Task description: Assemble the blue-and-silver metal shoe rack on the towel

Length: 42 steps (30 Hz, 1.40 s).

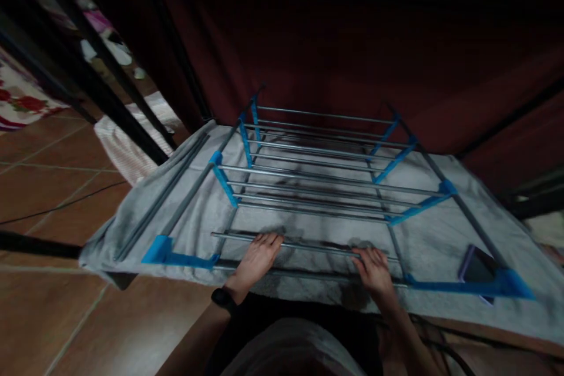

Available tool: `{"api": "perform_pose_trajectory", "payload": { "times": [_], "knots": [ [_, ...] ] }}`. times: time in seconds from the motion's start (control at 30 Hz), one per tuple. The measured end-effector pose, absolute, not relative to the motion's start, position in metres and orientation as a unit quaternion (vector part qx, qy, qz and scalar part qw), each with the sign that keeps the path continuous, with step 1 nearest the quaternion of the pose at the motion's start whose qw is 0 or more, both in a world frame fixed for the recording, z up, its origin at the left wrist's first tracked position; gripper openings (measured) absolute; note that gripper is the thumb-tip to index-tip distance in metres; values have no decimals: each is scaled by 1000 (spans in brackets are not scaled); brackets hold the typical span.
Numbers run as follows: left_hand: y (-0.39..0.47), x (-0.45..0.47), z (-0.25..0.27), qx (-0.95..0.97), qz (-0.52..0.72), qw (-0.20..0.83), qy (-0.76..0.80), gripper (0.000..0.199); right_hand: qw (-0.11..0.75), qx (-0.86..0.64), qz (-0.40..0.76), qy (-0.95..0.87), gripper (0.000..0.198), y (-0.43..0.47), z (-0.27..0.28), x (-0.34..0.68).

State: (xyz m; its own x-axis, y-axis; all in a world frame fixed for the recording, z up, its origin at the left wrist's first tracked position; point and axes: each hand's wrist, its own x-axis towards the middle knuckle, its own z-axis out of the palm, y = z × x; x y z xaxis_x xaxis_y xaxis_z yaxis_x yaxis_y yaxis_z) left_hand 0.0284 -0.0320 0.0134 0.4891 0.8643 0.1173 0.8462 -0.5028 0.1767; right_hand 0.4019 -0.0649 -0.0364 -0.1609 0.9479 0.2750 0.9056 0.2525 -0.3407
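A thin grey metal tube (315, 246) runs sideways in front of me, held above the near part of a rack. My left hand (259, 255) is closed around it left of its middle, and a dark band circles that wrist. Toward the tube's right end, the fingers of my right hand (373, 270) are curled over it. The rack (330, 176) lies on its side, with several grey cross tubes joined by blue plastic brackets (227, 185). At its near corners are a blue corner piece (158, 249) on the left and another blue corner piece (513, 283) on the right.
A grey blanket (174, 155) covers the surface under the rack. Loose tubes (163, 197) lie at its left, and a phone (478, 265) rests near the right corner. Dark posts (114, 94) and a dark red curtain (343, 53) stand beyond. Tiled floor (53, 305) shows at left.
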Motion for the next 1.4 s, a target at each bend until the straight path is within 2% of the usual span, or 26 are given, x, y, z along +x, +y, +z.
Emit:
{"api": "perform_pose_trajectory", "payload": {
  "times": [0.13, 0.33, 0.63, 0.97, 1.2, 1.4],
  "knots": [
    [-26, 35, -7, 887, 135, 58, 438, 33, 227, -595, 31, -770, 29, -65, -21, 388],
    [-19, 37, -27, 900, 166, 64, 398, 35, 261, -606, 24, -751, 26, -73, -21, 385],
    [-16, 54, -17, 905, 229, 43, 355, 30, 253, -676, -15, -692, 21, -90, -22, 398],
    [-15, 67, -17, 921, 228, 37, 315, 33, 224, -697, -13, -681, 22, -109, -18, 404],
    [-17, 76, -14, 915, 228, 90, 319, 36, 226, -707, -16, -670, 20, -108, -13, 411],
    [-16, 78, -16, 909, 227, 83, 338, 38, 216, -713, -5, -667, 17, -102, -20, 410]
  ]
}}
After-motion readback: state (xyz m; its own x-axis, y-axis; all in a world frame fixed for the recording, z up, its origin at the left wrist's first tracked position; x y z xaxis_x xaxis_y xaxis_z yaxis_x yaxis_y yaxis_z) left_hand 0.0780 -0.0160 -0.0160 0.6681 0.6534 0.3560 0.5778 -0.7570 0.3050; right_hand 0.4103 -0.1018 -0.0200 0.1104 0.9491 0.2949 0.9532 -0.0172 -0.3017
